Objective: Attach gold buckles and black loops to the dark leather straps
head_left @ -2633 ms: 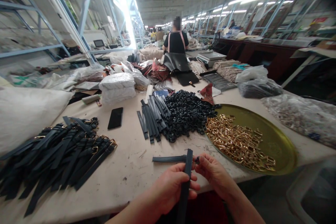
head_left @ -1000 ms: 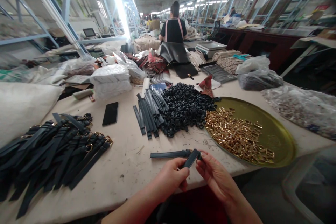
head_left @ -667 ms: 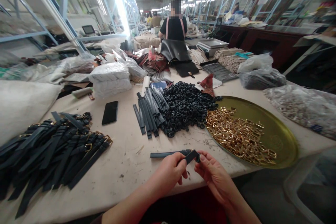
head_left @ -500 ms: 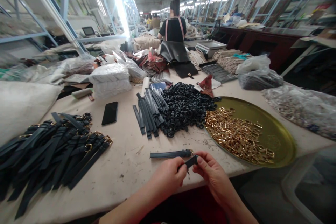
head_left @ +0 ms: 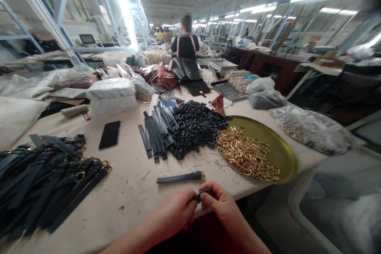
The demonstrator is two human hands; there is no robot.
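Observation:
Both my hands are closed on one short dark leather strap (head_left: 203, 195) at the table's front edge. My left hand (head_left: 182, 206) grips its left end, and my right hand (head_left: 218, 202) pinches the other end between thumb and fingers. Most of the strap is hidden by the fingers. Just beyond them lies a finished-looking buckled strap (head_left: 178, 177) with a gold buckle at its right end. Farther off are flat dark strips (head_left: 157, 133), a heap of small black loops (head_left: 198, 127) and gold buckles (head_left: 244, 151) on a round gold tray (head_left: 285, 154).
A pile of buckled black straps (head_left: 53, 182) covers the table's left side. A black phone (head_left: 109, 135) lies near it. Plastic-wrapped bundles (head_left: 111, 97) and a clear bag (head_left: 309, 127) stand farther back. A person (head_left: 186, 47) in a dark top is at work beyond the table.
The view has swung right and tilted up, so the table's things sit farther left. My hands still hold the strap, now closer together, with less of it showing.

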